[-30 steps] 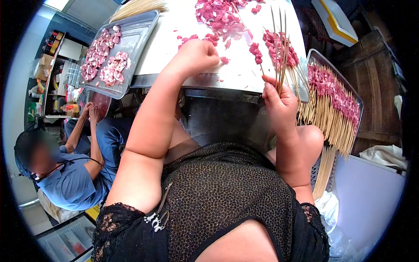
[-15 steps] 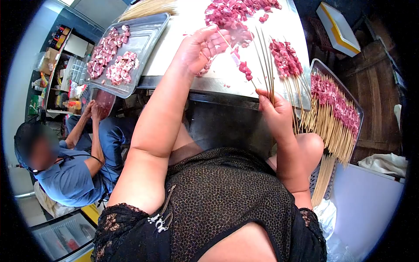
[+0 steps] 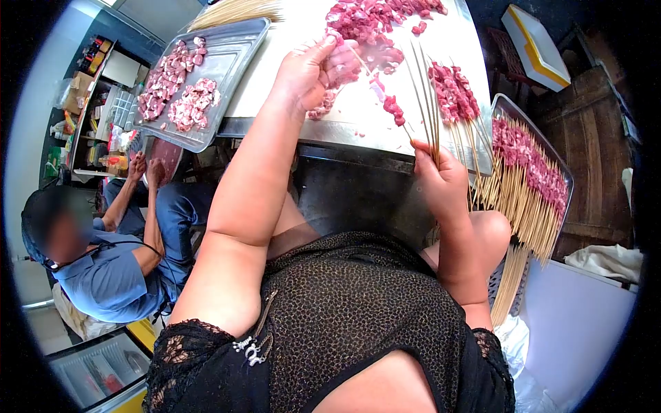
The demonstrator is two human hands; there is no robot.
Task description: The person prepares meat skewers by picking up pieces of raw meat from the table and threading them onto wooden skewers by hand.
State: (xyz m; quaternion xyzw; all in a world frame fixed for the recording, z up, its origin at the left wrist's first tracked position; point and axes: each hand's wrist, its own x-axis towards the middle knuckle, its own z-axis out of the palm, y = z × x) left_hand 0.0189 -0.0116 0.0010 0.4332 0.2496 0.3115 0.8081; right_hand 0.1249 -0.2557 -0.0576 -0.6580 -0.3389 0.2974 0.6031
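Note:
My left hand [image 3: 313, 69], raised over the white tabletop, pinches a small piece of raw meat [image 3: 335, 34] between thumb and fingertips at the tip of a skewer. That skewer slants down to my right hand [image 3: 441, 172], with a pale piece [image 3: 377, 87] and red meat pieces [image 3: 394, 110] threaded on it. My right hand is closed around its lower end and several bare skewers [image 3: 428, 103] that fan upward. Loose cut meat [image 3: 358, 27] lies beyond my left hand. Finished-looking meat skewers [image 3: 454, 93] rest on the table right of my right hand.
A metal tray [image 3: 234, 82] with two heaps of meat sits at left. Another tray [image 3: 566, 175] at right holds many loaded skewers. Bare sticks [image 3: 237, 12] lie at the back left. A co-worker [image 3: 110, 268] sits at left. A white-and-yellow box [image 3: 533, 48] stands at far right.
My right hand has shifted slightly right with the skewers. My left hand has moved slightly, and a meat piece now shows at its fingertips. The co-worker's hands have moved.

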